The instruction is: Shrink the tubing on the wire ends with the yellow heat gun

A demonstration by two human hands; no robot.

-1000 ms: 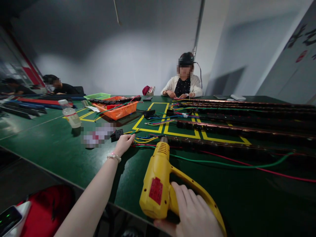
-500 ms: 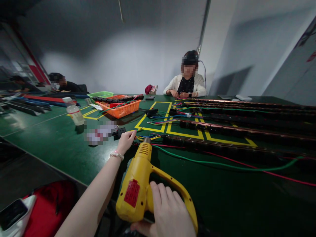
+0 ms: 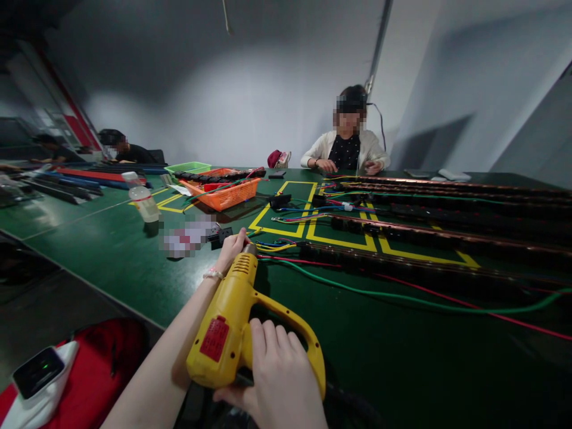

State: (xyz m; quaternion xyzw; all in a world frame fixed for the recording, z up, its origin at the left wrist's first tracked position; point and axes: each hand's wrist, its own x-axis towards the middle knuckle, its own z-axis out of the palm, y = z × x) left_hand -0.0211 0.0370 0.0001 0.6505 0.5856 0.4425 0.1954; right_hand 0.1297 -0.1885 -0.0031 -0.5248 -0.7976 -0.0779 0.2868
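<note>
My right hand is wrapped around the handle of a yellow heat gun with a red label. Its metal nozzle points away from me, close beside my left hand. The fingers of my left hand are closed at the ends of thin coloured wires, which run out of a long dark strip. My fingertips are partly hidden behind the nozzle. Just left of that hand lies a black connector block. Red and green wires trail to the right over the green table.
More long strips with wires lie to the right. An orange basket, a green basket and a bottle stand left of centre. A person sits opposite; others are far left. A red bag is at lower left.
The heat gun in my right hand has shifted left, bringing its nozzle up against my left hand's side. The view has turned slightly. The person opposite has moved their hands apart.
</note>
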